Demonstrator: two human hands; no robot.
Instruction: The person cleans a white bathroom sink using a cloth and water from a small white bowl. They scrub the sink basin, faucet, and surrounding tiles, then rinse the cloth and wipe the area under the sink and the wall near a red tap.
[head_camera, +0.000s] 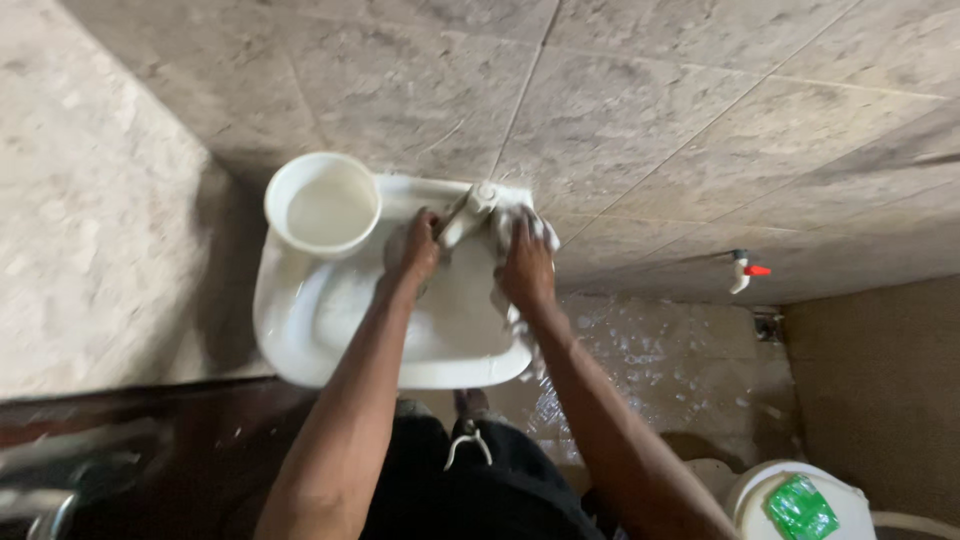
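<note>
A white wall-mounted washbasin (300, 330) sits below me with a metal tap (470, 205) at its back edge. My left hand (412, 250) rests against the tap's lever side, its fingers closed near it. My right hand (527, 265) presses a white soapy cloth (515, 225) against the tap's right side. A white round bucket (322, 205) stands on the basin's back left corner.
Beige tiled walls surround the basin. A small wall tap with a red handle (745, 270) sticks out at the right. The wet foamy floor (650, 360) lies below it. A white lidded bucket with a green packet (800, 505) stands at the bottom right.
</note>
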